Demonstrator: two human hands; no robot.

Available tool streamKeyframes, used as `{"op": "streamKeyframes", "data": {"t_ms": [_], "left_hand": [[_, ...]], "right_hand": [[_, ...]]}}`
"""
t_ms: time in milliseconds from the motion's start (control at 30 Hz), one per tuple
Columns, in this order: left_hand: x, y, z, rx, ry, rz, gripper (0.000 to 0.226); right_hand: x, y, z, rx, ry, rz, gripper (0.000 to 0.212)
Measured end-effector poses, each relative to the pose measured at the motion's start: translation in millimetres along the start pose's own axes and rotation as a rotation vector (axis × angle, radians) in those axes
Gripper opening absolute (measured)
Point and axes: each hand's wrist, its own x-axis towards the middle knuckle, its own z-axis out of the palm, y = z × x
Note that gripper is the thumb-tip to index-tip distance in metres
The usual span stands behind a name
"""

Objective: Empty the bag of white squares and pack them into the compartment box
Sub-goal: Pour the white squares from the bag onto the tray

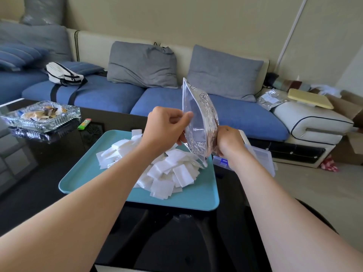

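Yep, left hand (167,125) and right hand (228,143) pinch the clear plastic bag (198,118), mouth at 6 o'clock over the small white squares (176,173).

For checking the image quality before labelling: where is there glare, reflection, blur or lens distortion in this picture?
Head view: soft daylight; the glossy black table mirrors the glass ashtray; the bag shows bright glare streaks; the far-left cushions are blurred; the wide lens bends the white wall pipe.
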Motion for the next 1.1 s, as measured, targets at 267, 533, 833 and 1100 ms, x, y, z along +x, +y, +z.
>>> {"op": "streamKeyframes", "data": {"t_ms": [267, 533, 833, 1100], "left_hand": [[12.7, -9.6, -3.7, -0.082, 0.074, -0.155, 0.055], [53.0, -60.5, -3.6, 0.122, 0.216, -0.374, 0.029], [79.7, -111.9, 40.3, 0.786, -0.518, -0.3, 0.04], [72.1, -144.0, 56.9, 0.838, -0.668, -0.266, 0.022]], "right_hand": [[13.4, 2.2, -9.0, 0.215, -0.002, 0.096, 0.029], [37.3, 4.1, -18.5, 0.175, 0.179, -0.009, 0.026], [76.4, 16.1, -8.0, 0.103, 0.117, -0.035, 0.034], [82.6, 20.7, -12.4, 0.335, -0.143, 0.173, 0.033]]}}
